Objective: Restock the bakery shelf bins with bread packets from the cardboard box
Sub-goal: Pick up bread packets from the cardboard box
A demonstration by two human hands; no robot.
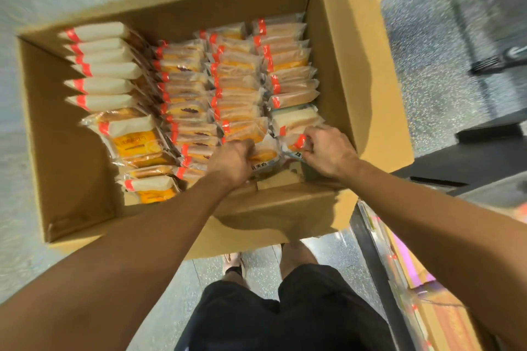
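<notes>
An open cardboard box (345,71) stands on the floor below me, packed with several rows of clear bread packets (236,85) with red seals. Both my arms reach down into its near right corner. My left hand (232,161) curls its fingers round a yellow bread packet (263,152) at the near end of a middle row. My right hand (328,151) pinches the red-sealed end of another packet (296,141) at the near end of the rightmost row. White-wrapped packets (102,65) fill the far left row.
The box rests on a speckled grey floor (445,100). A shelf edge with bins (413,279) runs along the lower right, close to my right arm. Dark wheeled frame legs (496,60) stand at the upper right. My legs and black shorts (285,308) are just behind the box.
</notes>
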